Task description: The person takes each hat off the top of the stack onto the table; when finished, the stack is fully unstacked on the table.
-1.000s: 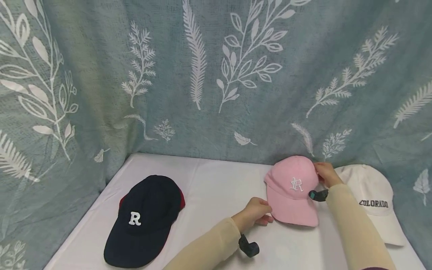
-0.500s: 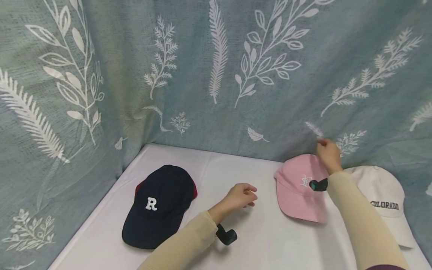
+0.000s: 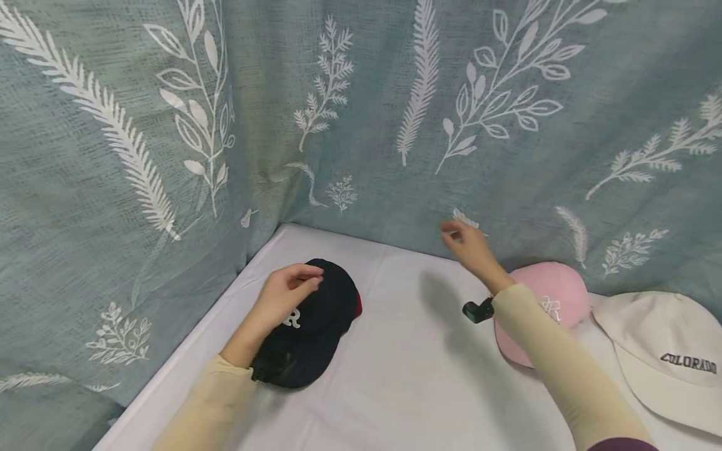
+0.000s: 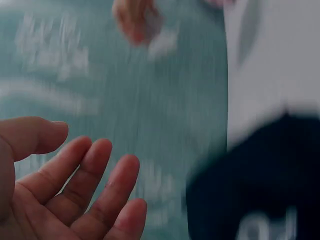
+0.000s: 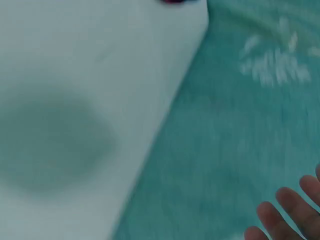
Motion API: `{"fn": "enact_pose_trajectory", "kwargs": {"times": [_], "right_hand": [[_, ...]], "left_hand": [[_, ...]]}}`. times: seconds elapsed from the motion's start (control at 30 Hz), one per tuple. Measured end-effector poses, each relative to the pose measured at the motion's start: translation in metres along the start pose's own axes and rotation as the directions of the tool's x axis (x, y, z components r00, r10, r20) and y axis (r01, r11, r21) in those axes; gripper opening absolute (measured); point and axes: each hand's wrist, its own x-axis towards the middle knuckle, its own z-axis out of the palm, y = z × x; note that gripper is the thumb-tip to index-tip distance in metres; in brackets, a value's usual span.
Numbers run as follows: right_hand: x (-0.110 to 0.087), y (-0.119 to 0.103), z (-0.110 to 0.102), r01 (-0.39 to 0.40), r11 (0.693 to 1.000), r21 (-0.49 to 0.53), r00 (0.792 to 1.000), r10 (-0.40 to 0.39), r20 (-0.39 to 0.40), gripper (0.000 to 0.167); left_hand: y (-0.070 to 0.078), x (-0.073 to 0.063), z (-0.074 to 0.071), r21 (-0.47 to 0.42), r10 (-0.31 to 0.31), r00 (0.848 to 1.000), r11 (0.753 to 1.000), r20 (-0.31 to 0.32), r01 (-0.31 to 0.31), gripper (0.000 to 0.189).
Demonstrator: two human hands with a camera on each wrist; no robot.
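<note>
My left hand (image 3: pixel 284 295) hovers over the dark navy baseball cap (image 3: pixel 318 351), its fingers relaxed and holding nothing. This cap has a white letter R and a bit of red at its right edge; hand and forearm cover part of it in the head view. In the left wrist view the fingers (image 4: pixel 117 187) are loosely bent, with the navy cap (image 4: pixel 260 175) lower right. My right hand (image 3: pixel 468 247) is raised near the table's back edge, left of the pink baseball cap (image 3: pixel 549 285), fingers loose and holding nothing. My right forearm hides part of the pink cap.
A white cap (image 3: pixel 657 338) lettered COLORADO lies right of the pink one. All three caps rest on a white-covered table (image 3: pixel 389 388). Blue-green curtains (image 3: pixel 383 200) with white leaf patterns stand behind the table and along its left side.
Both hands have left the pink cap and moved left, the left hand to above the navy cap. The head view has swung left. The pink cap stays beside the white one.
</note>
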Motion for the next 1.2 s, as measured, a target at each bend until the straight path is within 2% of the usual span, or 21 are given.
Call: {"fn": "enact_pose_trajectory", "kwargs": {"times": [0.1, 0.2, 0.3, 0.4, 0.47, 0.5, 0.57, 0.67, 0.83, 0.9, 1.0, 1.1, 1.2], "right_hand": [[0.002, -0.01, 0.032, -0.014, 1.0, 0.012, 0.994, 0.012, 0.105, 0.033], [0.0, -0.014, 0.063, 0.01, 1.0, 0.024, 0.989, -0.014, 0.149, 0.031], [-0.003, -0.015, 0.092, 0.05, 0.998, 0.028, 0.984, -0.054, 0.17, 0.027], [-0.006, -0.017, 0.117, 0.034, 0.998, 0.052, 0.975, -0.044, 0.218, 0.026], [-0.008, -0.02, 0.131, -0.033, 0.994, 0.1, 0.962, 0.005, 0.274, 0.027], [-0.008, -0.023, 0.137, -0.088, 0.987, 0.133, 0.951, 0.044, 0.306, 0.028], [-0.009, -0.028, 0.146, -0.199, 0.963, 0.185, 0.926, 0.123, 0.356, 0.029], [-0.008, -0.034, 0.155, -0.334, 0.911, 0.24, 0.894, 0.226, 0.387, 0.029], [-0.005, -0.039, 0.169, -0.459, 0.826, 0.329, 0.862, 0.323, 0.39, 0.026], [-0.004, -0.042, 0.174, -0.491, 0.794, 0.357, 0.851, 0.351, 0.39, 0.024], [-0.004, -0.048, 0.178, -0.527, 0.751, 0.398, 0.837, 0.38, 0.393, 0.018], [-0.001, -0.055, 0.175, -0.545, 0.719, 0.431, 0.828, 0.384, 0.408, 0.014], [0.006, -0.062, 0.167, -0.548, 0.704, 0.452, 0.827, 0.372, 0.422, 0.014]], "left_hand": [[-0.017, -0.01, -0.033, 0.121, -0.06, 0.994, 0.99, -0.091, 0.071, 0.02], [-0.037, -0.022, -0.052, 0.232, -0.139, 0.981, 0.958, -0.137, 0.168, 0.021], [-0.059, -0.036, -0.055, 0.27, -0.223, 0.966, 0.93, -0.131, 0.251, 0.022], [-0.078, -0.051, -0.05, 0.27, -0.338, 0.938, 0.898, -0.083, 0.348, 0.026], [-0.086, -0.059, -0.046, 0.251, -0.417, 0.908, 0.876, -0.04, 0.413, 0.031], [-0.089, -0.062, -0.044, 0.236, -0.453, 0.891, 0.864, -0.019, 0.444, 0.034], [-0.093, -0.067, -0.041, 0.202, -0.497, 0.867, 0.851, 0.014, 0.485, 0.039], [-0.095, -0.07, -0.039, 0.171, -0.531, 0.847, 0.837, 0.022, 0.52, 0.042], [-0.101, -0.071, -0.042, 0.128, -0.563, 0.826, 0.82, 0.004, 0.558, 0.041], [-0.104, -0.071, -0.044, 0.099, -0.576, 0.818, 0.814, 0.003, 0.573, 0.04], [-0.105, -0.073, -0.047, 0.058, -0.582, 0.813, 0.812, 0.001, 0.581, 0.037], [-0.103, -0.074, -0.05, 0.027, -0.585, 0.811, 0.811, -0.002, 0.585, 0.034], [-0.099, -0.073, -0.054, -0.004, -0.582, 0.813, 0.813, 0.003, 0.582, 0.031]]}}
